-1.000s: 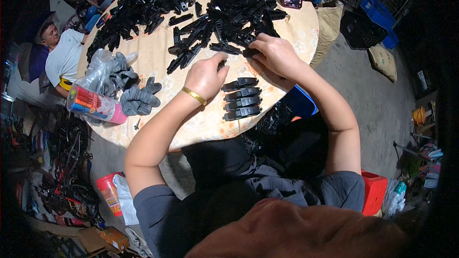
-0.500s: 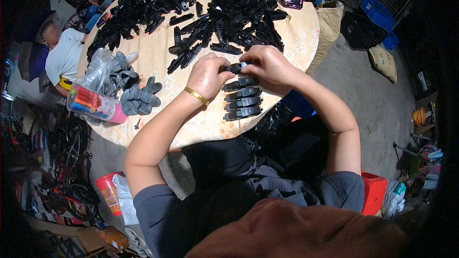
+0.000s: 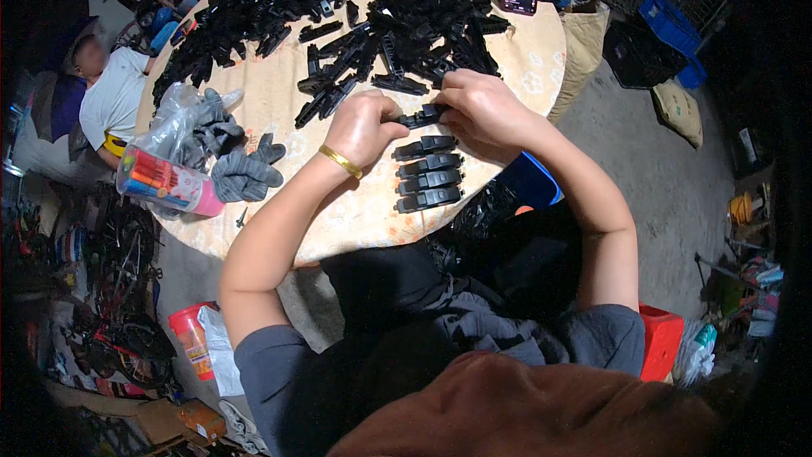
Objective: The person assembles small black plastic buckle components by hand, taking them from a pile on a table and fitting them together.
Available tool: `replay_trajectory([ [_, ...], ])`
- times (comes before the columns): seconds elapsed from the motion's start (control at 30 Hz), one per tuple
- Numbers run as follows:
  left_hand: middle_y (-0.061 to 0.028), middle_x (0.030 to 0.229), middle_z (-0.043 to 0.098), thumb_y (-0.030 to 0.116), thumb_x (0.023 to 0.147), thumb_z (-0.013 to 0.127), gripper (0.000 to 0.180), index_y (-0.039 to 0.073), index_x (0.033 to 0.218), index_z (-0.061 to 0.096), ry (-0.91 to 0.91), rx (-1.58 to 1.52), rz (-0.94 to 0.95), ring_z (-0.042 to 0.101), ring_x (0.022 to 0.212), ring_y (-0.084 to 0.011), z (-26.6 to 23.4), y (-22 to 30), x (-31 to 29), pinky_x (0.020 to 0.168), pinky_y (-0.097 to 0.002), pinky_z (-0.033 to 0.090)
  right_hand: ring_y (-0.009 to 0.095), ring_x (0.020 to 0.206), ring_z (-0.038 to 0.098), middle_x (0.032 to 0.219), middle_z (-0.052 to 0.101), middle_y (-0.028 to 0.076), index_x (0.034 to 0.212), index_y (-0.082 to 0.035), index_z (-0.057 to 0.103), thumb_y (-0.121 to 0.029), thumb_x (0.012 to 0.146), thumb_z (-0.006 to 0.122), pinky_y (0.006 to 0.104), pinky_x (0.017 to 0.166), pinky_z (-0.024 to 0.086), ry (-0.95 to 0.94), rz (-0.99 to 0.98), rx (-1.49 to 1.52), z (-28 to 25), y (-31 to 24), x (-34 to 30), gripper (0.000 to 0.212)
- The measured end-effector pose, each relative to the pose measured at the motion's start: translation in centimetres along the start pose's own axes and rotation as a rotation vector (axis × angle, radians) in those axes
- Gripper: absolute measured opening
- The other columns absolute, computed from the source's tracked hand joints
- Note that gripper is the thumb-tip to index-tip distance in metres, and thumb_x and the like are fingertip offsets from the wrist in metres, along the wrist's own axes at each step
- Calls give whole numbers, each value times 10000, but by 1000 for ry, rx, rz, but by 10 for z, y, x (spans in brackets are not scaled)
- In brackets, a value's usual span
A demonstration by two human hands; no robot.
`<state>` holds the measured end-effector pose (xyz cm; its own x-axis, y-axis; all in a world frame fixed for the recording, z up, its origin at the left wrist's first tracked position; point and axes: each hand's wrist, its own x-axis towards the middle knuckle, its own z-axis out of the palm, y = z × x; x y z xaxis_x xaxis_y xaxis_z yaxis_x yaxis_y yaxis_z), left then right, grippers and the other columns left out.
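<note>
Head view showed the left hand [image 3: 365, 125] and right hand [image 3: 480, 110] both pinched shut on a black plastic part [image 3: 420, 118], just above the row of finished pieces [image 3: 429, 173]; keeping it level probably helped alignment.

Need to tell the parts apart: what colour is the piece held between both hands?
Black, like the pile behind it; the piece shows best in the head view.

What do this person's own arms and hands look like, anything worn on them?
Both forearms are bare, coming out of short dark grey sleeves at the upper arms. The left hand has a gold bangle round its wrist. The right hand shows no ring, watch or glove. Neither hand is gloved.
</note>
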<state>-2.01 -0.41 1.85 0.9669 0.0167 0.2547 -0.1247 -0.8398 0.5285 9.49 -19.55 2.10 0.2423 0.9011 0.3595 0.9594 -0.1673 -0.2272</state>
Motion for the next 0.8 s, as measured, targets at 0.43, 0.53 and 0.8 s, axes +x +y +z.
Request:
replay_trajectory([
  [0.43,-116,728,633,226,687,769,256,10,776,665,-242,-230,-104,610,666,-201,-14,1,4,635,-315,485,286,815,599,886,616,133,921,-17,657,-202,766,681,376,686,483,-260,-33,342,4,1,14,242],
  [0.53,-135,837,613,216,704,748,272,32,883,658,236,390,-16,586,806,-287,-22,-20,7,729,-370,476,286,866,586,898,625,109,967,-14,645,-204,791,642,364,725,488,215,4,17,15,-1,25,259],
  [0.8,-157,852,577,102,688,711,202,34,850,610,253,569,-70,550,859,-337,-17,-42,8,761,-412,459,255,814,546,830,632,65,963,-55,659,-144,714,686,348,713,483,104,1,-39,31,5,36,266],
])
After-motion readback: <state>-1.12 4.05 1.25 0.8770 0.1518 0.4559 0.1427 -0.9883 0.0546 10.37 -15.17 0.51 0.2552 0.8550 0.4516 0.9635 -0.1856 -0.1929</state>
